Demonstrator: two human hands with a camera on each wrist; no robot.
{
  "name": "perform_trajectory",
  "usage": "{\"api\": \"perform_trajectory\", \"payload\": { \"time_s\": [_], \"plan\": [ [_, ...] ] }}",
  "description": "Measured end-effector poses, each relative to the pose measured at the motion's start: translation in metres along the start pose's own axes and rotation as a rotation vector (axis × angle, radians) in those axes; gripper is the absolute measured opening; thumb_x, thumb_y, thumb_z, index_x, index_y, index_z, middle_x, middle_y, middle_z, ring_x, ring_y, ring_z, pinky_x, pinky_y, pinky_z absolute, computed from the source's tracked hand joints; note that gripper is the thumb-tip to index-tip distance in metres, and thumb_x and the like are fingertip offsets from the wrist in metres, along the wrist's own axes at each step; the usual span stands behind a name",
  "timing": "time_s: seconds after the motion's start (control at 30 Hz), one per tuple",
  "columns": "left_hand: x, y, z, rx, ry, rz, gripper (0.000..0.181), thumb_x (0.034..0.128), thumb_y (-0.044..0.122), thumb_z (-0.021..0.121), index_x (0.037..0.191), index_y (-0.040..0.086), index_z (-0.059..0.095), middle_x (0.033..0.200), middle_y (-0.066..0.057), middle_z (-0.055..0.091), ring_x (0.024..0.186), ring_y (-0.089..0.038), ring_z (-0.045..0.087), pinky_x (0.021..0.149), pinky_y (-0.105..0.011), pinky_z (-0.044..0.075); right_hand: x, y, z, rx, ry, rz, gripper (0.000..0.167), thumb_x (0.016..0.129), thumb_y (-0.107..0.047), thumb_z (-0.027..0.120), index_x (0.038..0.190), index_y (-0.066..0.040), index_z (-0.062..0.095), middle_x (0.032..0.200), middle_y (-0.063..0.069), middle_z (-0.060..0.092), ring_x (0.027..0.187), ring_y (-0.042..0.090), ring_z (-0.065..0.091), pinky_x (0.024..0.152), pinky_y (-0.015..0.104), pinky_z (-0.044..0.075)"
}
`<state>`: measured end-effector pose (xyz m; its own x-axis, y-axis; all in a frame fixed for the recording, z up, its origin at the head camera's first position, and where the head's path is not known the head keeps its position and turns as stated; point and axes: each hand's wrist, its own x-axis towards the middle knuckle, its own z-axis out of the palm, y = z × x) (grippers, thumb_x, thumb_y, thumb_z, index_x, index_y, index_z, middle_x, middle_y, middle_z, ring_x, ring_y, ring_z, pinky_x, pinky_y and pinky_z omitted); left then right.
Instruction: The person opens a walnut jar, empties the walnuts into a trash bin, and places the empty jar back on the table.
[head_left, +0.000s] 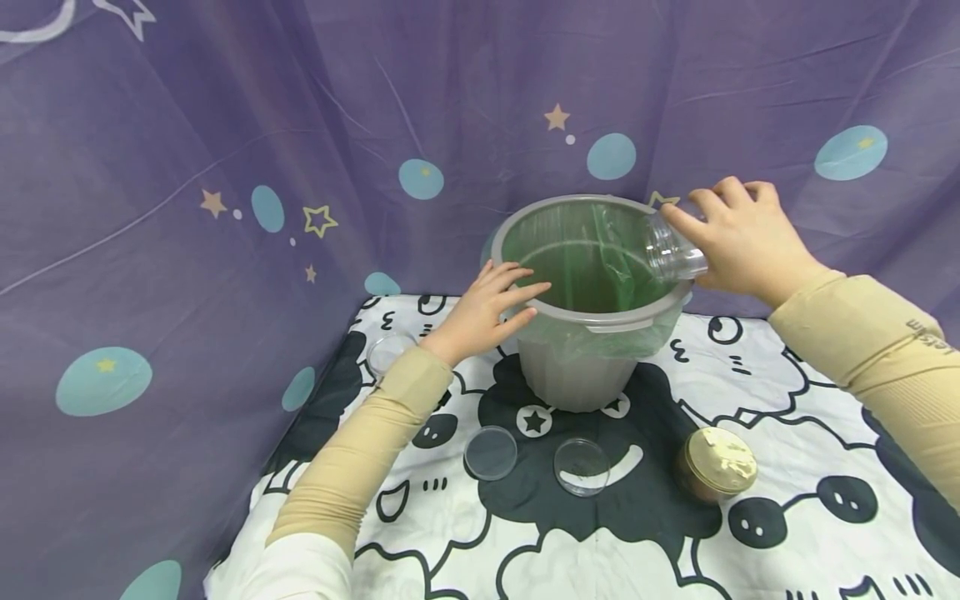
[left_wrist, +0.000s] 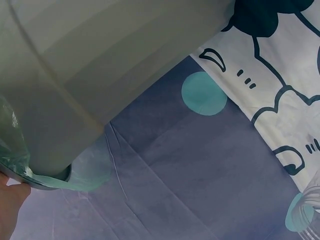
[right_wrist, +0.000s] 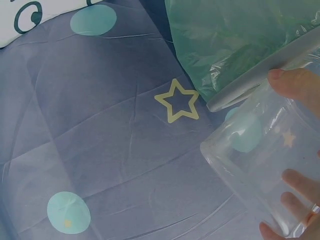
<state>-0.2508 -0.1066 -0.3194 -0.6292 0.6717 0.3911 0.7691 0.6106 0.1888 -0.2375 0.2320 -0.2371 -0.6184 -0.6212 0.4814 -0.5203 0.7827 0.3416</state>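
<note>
A grey trash bin point(head_left: 577, 379) with a translucent green bag point(head_left: 555, 258) lining it stands at the back of the patterned cloth. My right hand point(head_left: 753, 246) grips a clear plastic jar point(head_left: 671, 250), tipped sideways with its threaded mouth over the bin's right rim. The right wrist view shows this jar point(right_wrist: 245, 155) as see-through, with fingers spread along its wall. On the bin's left rim rests my left hand point(head_left: 486, 310), its fingers extended over the edge. In the left wrist view, only part of that hand point(left_wrist: 12, 205) shows, against the rim.
Two round, flat lids, one greyish point(head_left: 491, 453) and one clear point(head_left: 582, 467), lie in front of the bin. A gold-topped jar point(head_left: 720, 461) stands at the right. Beside my left forearm is a clear container point(head_left: 388, 352). A purple curtain point(head_left: 225, 108) hangs behind.
</note>
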Motion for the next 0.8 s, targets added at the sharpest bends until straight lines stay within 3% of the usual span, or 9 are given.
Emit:
{"api": "perform_trajectory", "payload": {
  "time_s": [0.3, 0.6, 0.8],
  "plan": [
    [0.001, -0.001, 0.003, -0.002, 0.018, 0.006, 0.040, 0.0977, 0.033, 0.051, 0.136, 0.022, 0.053, 0.140, -0.010, 0.048, 0.137, -0.027, 0.034, 0.116, -0.055, 0.012, -0.002, 0.004, 0.004, 0.022, 0.010, 0.018, 0.091, 0.046, -0.022, 0.086, 0.127, -0.010, 0.046, 0.108, 0.026, 0.054, 0.097, 0.046, 0.046, 0.071, 0.067, 0.039],
    [0.001, 0.000, 0.003, -0.021, 0.010, -0.010, 0.040, 0.0978, 0.033, 0.051, 0.137, 0.022, 0.053, 0.142, -0.009, 0.046, 0.138, -0.026, 0.031, 0.118, -0.052, 0.010, -0.011, 0.007, 0.003, 0.115, -0.047, 0.169, 0.091, 0.048, -0.027, 0.083, 0.129, -0.011, 0.044, 0.115, 0.025, 0.052, 0.099, 0.047, 0.043, 0.072, 0.066, 0.037],
    [0.001, -0.001, 0.004, -0.022, 0.016, -0.007, 0.041, 0.0979, 0.033, 0.051, 0.137, 0.022, 0.052, 0.143, -0.009, 0.045, 0.139, -0.026, 0.030, 0.117, -0.053, 0.010, -0.017, 0.008, 0.004, 0.161, 0.012, 0.224, 0.092, 0.047, -0.030, 0.081, 0.129, -0.009, 0.045, 0.114, 0.024, 0.054, 0.095, 0.048, 0.043, 0.065, 0.064, 0.038]
  ]
}}
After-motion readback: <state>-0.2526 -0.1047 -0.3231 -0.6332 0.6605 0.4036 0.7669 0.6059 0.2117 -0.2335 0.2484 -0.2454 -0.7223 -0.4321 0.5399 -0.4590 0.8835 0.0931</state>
